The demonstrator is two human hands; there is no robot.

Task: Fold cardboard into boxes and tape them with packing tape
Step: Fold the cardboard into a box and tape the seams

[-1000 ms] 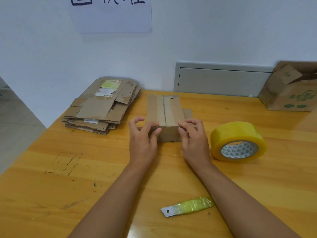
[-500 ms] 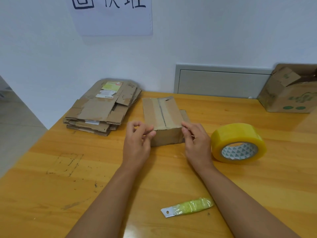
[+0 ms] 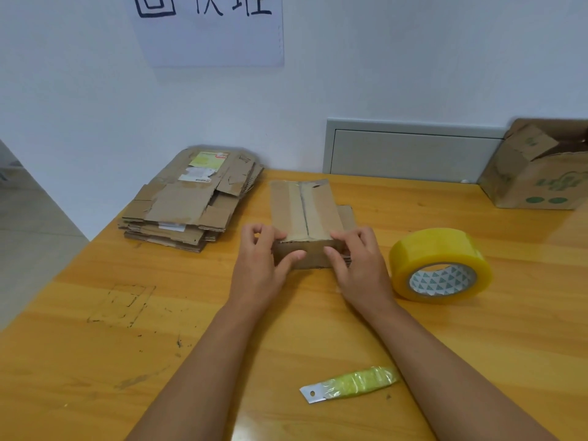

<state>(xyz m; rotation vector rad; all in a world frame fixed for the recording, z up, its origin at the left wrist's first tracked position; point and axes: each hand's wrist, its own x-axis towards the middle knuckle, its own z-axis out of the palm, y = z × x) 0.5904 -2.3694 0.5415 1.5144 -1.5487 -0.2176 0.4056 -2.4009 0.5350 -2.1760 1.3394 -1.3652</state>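
A small brown cardboard box (image 3: 302,208) stands in the middle of the wooden table, its top seam covered with clear tape. My left hand (image 3: 261,262) grips its near left corner, thumb across the front face. My right hand (image 3: 356,262) grips the near right corner the same way. A big yellow roll of packing tape (image 3: 440,264) lies on the table just right of my right hand. A blade with a green wrapped handle (image 3: 350,383) lies near the front edge, between my forearms.
A stack of flattened cardboard (image 3: 191,202) sits at the table's back left corner. An open printed carton (image 3: 541,173) stands at the back right. A grey wall panel (image 3: 410,151) runs behind the table. The table's left edge (image 3: 63,268) drops to the floor.
The box turned slightly on the table and came back square. Both hands slid along its near end and now clasp the two near corners.
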